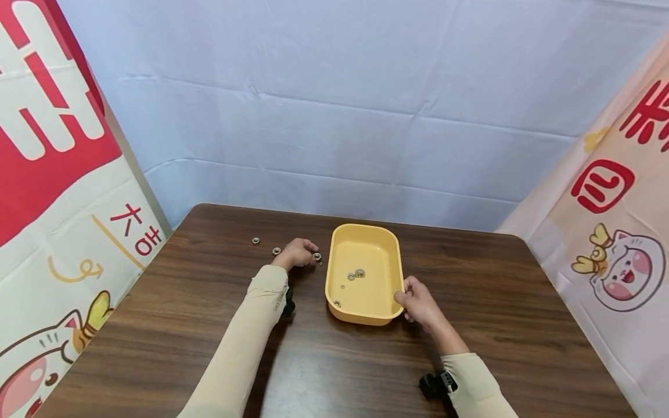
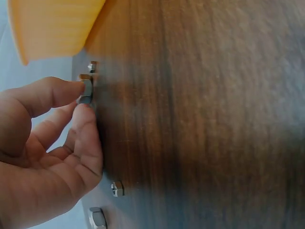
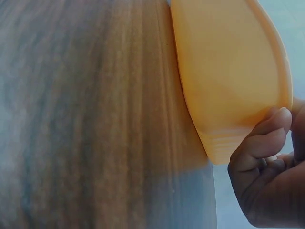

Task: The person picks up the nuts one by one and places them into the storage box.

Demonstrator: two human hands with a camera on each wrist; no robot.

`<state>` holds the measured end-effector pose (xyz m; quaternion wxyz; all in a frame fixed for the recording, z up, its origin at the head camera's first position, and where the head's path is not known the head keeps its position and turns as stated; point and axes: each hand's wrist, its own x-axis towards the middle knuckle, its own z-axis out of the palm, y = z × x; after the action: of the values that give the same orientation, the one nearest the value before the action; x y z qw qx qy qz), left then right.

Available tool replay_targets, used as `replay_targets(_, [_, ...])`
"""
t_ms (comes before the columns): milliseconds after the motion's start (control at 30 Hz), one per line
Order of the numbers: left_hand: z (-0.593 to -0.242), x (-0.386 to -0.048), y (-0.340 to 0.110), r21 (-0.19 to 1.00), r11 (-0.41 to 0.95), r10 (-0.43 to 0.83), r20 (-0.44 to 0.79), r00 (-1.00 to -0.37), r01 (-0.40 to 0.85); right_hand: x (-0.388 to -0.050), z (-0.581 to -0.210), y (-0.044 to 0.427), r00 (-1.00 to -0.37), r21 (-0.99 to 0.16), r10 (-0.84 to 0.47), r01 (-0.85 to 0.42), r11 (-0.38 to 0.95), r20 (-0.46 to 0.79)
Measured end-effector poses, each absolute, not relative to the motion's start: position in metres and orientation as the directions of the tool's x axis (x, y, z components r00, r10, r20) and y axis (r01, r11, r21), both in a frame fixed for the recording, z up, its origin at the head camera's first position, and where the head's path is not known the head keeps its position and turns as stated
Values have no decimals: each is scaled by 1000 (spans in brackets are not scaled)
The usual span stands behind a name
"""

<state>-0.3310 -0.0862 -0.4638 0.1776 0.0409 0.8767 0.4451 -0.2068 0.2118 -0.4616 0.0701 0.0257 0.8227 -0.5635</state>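
A metal hex nut (image 2: 86,89) stands on the table between the thumb and fingertips of my left hand (image 1: 298,254), which pinches it. Just past that one lies a much smaller nut (image 2: 92,67). To the right is a yellow plastic tray (image 1: 366,316), with a few nuts (image 1: 359,272) of different sizes scattered on its floor. My right hand (image 1: 418,302) grips the tray's right rim, thumb on the inner side and curled fingers (image 3: 259,143) against the outside wall.
Two more nuts lie on the brown wooden table (image 1: 470,278) left of my left hand: one nut (image 1: 276,251) close to the wrist, another nut (image 1: 255,240) farther left. A pale cloth (image 1: 334,116) hangs behind the table, with printed banners at both sides.
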Motion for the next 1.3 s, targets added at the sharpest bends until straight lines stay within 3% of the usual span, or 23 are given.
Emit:
replay_targets(733, [-464,-329,-80,758,645,151,-248,-957,-94,-206,-459,212,-986,-929,-52,129,347,-156])
replay_targets(1300, [-466,-327,-89,830,545,153,-240,-959,-121,-207,-462,214,-990,-926,-44,112,362,-137])
